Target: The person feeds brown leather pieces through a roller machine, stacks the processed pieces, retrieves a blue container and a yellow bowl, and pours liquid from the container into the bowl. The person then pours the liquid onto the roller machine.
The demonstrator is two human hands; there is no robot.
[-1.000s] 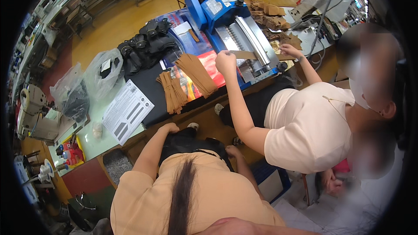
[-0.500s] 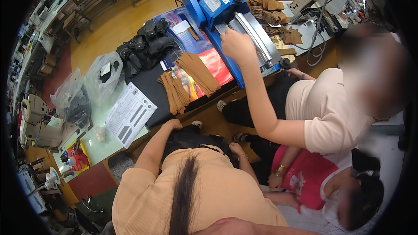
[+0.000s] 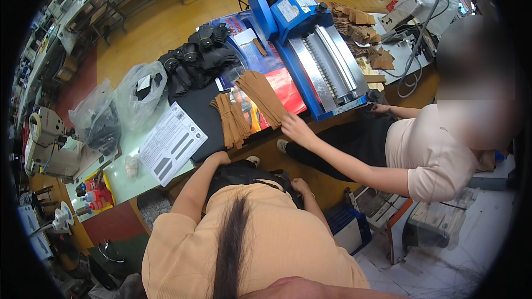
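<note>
My left hand [image 3: 219,158] rests at the near edge of the table, by my lap, below a bundle of narrow brown strips [image 3: 229,122]. Its fingers are too small and bent out of sight to read. My right hand [image 3: 301,186] lies beside my hip against the black trousers [image 3: 244,175], its fingers mostly hidden. Neither hand shows a thing in it. Beyond them, a co-worker's hand [image 3: 296,129] touches the lower end of a fanned stack of wider brown strips [image 3: 259,95], on a red and blue printed sheet [image 3: 281,87].
Right of the strips stands a blue machine [image 3: 299,16] with metal rollers [image 3: 338,63]. Black pouch-like pieces [image 3: 194,55], plastic bags [image 3: 141,91] and a printed paper sheet [image 3: 173,144] lie to the left. The co-worker [image 3: 426,149] stands at my right.
The co-worker's hand has left the machine's rollers and come down to the brown strips. A second person in red has gone from view at the right. My hands stay where they were.
</note>
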